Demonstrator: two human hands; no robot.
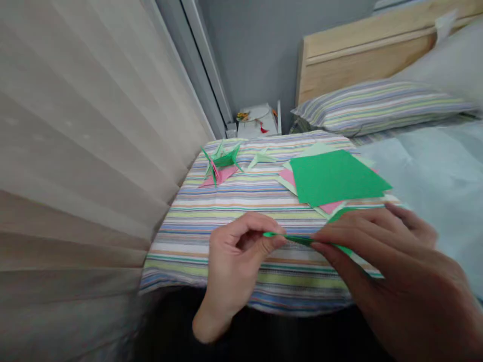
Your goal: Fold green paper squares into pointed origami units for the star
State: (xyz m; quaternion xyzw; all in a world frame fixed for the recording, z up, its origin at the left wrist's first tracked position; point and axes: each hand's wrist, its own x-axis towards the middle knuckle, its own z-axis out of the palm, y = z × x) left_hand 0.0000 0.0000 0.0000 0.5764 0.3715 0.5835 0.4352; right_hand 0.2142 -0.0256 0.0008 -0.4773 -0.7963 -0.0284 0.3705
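Uneven pull could spoil the fold

The striped cloth (188, 221) lies beneath the paper stack (335, 178). On the stack's near side, the right hand (392, 256) and left hand (237, 251) pinch a slim green folded paper (299, 239) at two spots, thumbs closed against fingers. Mismatched pressure could skew its layers; the right hand, close to the stack, could nudge it askew.

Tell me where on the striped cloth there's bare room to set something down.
Two patches of the striped cloth show bare: one between the left hand and curtain, another beyond that hand, between the folded shapes and the paper stack. It is crowded at right, around the stack and right hand, and at far left, where the folded shapes stand.
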